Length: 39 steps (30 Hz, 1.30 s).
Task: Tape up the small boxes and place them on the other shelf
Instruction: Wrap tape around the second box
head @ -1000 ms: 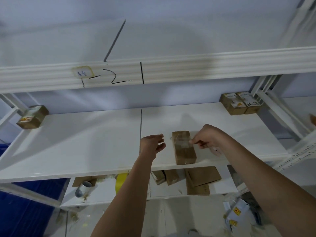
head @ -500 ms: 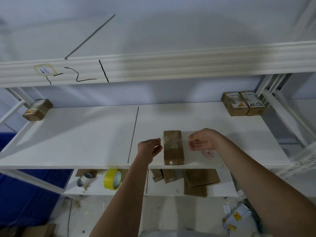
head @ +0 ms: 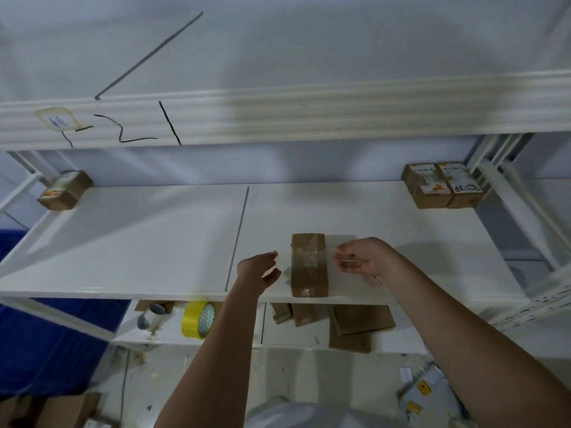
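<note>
Box (head: 309,265) lies between both hands on the shelf (head: 123,242), long side pointing away. Left hand (head: 258,270) and right hand (head: 363,257) are open, equally near.

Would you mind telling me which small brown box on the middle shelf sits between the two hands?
The taped brown cardboard box at the shelf's front edge; the others sit in the back corners.
</note>
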Motion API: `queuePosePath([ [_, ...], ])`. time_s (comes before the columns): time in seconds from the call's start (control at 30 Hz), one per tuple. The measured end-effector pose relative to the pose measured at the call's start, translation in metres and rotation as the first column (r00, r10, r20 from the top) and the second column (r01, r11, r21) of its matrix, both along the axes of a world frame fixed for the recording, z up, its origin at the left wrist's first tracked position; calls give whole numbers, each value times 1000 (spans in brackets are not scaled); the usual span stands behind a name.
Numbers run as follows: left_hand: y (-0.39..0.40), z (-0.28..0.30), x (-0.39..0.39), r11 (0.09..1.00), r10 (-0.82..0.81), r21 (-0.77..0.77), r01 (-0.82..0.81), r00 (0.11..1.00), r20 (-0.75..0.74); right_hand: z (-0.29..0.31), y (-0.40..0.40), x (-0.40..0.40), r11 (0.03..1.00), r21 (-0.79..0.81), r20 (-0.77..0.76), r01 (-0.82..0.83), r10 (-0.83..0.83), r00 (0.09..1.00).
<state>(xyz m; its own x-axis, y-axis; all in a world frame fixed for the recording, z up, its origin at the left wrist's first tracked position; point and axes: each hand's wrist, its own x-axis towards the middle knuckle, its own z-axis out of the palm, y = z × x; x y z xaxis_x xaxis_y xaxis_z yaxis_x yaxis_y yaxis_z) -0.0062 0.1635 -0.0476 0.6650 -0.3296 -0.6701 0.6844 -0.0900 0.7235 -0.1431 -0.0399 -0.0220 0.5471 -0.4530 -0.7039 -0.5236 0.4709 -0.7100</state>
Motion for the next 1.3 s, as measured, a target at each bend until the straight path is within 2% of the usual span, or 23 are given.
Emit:
queuePosePath([
  [0.07,-2,4,6,998,44,-33,-46,996,-72,-1,0,-1,999,27,-9,35,-34,999],
  [0.2,-9,5,10,999,47,27,-46,998,-48,-7,3,1,996,33,-25,83,-82,996],
  [0.5,-14,-9,16,995,45,97,-40,998,-46,-25,10,4,981,-157,-48,113,-122,991],
  [0.7,-18,-19,17,987,70,144,-68,998,-6,-39,10,16,939,-336,-149,71,-127,981],
  [0.87,-17,-22,15,985,70,157,-69,998,-2,-49,10,23,916,-396,-203,72,-164,965],
  [1.03,-16,-26,13,986,57,157,-55,998,-9,-59,8,27,924,-372,-228,84,-179,957],
  [1.3,-26,-38,9,967,14,253,-6,999,-30,-70,10,37,954,-269,-273,135,-210,939],
])
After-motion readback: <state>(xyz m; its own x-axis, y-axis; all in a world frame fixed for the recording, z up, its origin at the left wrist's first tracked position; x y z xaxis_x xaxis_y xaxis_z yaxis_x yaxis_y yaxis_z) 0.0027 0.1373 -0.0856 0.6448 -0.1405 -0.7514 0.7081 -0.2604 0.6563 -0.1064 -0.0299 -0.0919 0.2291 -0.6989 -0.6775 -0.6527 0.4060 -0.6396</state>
